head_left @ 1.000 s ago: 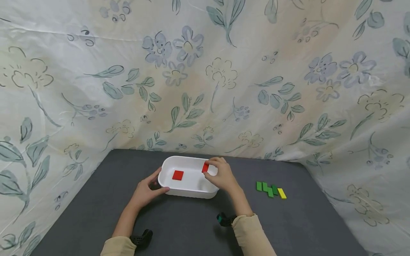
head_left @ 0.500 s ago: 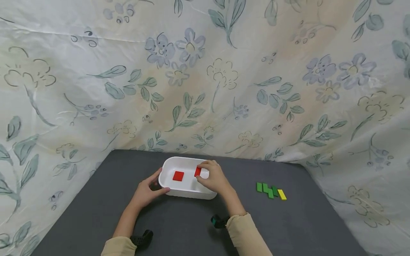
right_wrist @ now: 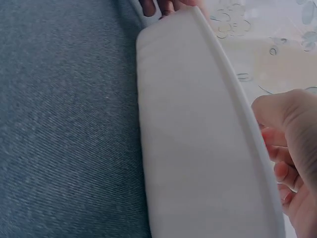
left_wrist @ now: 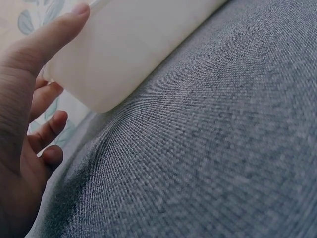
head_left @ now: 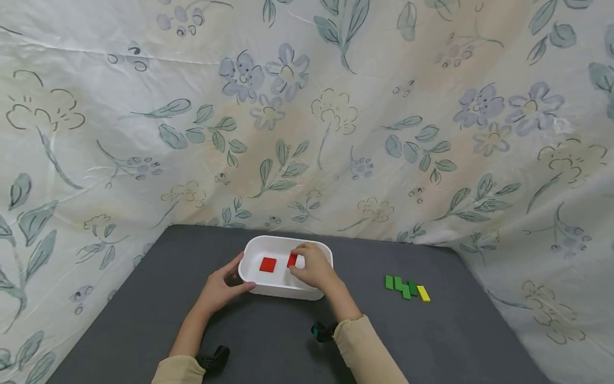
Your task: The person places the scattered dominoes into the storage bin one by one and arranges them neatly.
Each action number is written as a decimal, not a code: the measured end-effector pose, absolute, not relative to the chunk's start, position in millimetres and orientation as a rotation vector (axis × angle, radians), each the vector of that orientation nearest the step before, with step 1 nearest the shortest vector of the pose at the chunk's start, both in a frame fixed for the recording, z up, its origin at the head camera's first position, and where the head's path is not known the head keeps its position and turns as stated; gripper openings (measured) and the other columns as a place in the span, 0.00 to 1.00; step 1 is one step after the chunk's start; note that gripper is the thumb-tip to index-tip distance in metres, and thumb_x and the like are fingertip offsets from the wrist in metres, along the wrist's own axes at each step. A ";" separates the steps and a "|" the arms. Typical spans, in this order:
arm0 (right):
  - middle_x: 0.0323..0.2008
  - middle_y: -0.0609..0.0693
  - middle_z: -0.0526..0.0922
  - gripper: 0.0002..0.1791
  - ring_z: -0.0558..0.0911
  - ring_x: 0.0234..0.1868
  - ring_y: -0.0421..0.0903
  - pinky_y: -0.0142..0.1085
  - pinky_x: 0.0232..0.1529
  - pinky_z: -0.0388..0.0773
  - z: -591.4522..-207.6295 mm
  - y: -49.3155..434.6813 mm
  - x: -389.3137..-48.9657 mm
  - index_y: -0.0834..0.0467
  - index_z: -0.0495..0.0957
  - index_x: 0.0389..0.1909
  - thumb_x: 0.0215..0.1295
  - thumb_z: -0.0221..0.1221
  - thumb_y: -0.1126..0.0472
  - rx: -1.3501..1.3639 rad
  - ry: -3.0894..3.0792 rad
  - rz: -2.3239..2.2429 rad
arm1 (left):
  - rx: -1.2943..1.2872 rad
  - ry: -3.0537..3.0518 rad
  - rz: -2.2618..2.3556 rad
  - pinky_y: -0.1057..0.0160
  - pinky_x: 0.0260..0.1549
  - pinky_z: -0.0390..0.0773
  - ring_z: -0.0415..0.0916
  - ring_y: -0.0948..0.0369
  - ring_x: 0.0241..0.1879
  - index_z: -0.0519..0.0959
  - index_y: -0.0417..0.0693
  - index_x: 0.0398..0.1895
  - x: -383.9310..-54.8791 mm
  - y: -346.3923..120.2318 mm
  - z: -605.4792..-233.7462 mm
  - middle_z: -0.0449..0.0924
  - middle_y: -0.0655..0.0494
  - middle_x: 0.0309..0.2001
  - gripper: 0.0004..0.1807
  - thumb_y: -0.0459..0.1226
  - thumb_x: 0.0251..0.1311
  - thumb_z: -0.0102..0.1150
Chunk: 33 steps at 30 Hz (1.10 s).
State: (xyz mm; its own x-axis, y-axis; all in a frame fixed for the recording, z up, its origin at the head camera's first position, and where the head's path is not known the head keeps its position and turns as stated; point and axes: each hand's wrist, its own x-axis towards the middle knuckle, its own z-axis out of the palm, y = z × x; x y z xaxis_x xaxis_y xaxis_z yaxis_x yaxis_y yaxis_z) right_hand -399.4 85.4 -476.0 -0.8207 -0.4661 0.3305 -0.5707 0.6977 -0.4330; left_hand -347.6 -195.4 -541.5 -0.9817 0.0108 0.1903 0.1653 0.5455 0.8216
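- Left hand [head_left: 221, 288] grips the white tray [head_left: 288, 291] at its left end; brace it.
- Right hand [head_left: 314, 265] pinches a red tile [head_left: 291, 260] inside, right of the red square [head_left: 268, 264]; bottom contact unclear.
- Move gently, don't bump the square.

White bin [head_left: 288, 291]: smooth plastic, soft sheen; red tiles [head_left: 267, 265], green tiles [head_left: 397, 283], yellow tile [head_left: 423, 293]: smooth, plastic-looking; table [head_left: 268, 346]: matt cloth top, coarse ribbed weave; backdrop [head_left: 201, 85]: thin creased sheet, slight sheen, cloth or plastic unclear; sleeves [head_left: 366, 349]: matt cloth; wrist cameras [head_left: 216, 360]: plastic-looking.
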 end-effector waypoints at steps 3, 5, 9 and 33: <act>0.55 0.59 0.85 0.20 0.80 0.59 0.57 0.51 0.63 0.77 -477.5 81.2 -399.1 0.65 0.87 0.55 0.63 0.69 0.63 0.840 -2.740 0.815 | -0.154 -2.610 -1.422 0.51 0.48 0.69 0.69 0.52 0.54 0.63 0.54 0.83 -347.8 -195.3 -541.1 0.79 0.46 0.61 0.55 0.53 0.55 0.81; 0.55 0.59 0.85 0.20 0.80 0.59 0.57 0.51 0.64 0.77 -479.3 78.4 -399.1 0.65 0.87 0.56 0.63 0.68 0.63 0.843 -2.753 0.821 | -0.153 -2.606 -1.425 0.51 0.48 0.69 0.69 0.52 0.54 0.63 0.54 0.83 -348.2 -194.9 -540.8 0.79 0.46 0.62 0.55 0.53 0.55 0.81; 0.55 0.59 0.84 0.20 0.80 0.60 0.57 0.51 0.64 0.76 -482.3 73.1 -400.2 0.65 0.86 0.57 0.64 0.68 0.62 0.865 -2.776 0.791 | -0.150 -2.602 -1.428 0.52 0.48 0.69 0.69 0.52 0.54 0.63 0.54 0.83 -348.8 -193.9 -540.2 0.79 0.46 0.62 0.55 0.53 0.55 0.81; 0.56 0.56 0.85 0.20 0.82 0.57 0.53 0.46 0.64 0.78 -497.7 49.1 -421.7 0.62 0.87 0.56 0.64 0.69 0.61 0.793 -2.921 0.683 | -0.151 -2.590 -1.431 0.54 0.45 0.68 0.68 0.53 0.51 0.64 0.54 0.83 -350.9 -191.9 -540.6 0.79 0.48 0.50 0.54 0.51 0.54 0.82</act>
State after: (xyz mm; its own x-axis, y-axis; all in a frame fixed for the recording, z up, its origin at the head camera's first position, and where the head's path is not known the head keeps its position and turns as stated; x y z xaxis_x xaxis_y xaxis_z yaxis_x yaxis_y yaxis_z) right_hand -421.7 49.1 -497.7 -0.8688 -0.4724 0.1485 -0.4893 0.7727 -0.4043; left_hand -350.9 -191.9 -540.6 -0.9789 0.0028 0.2042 0.1744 0.5320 0.8286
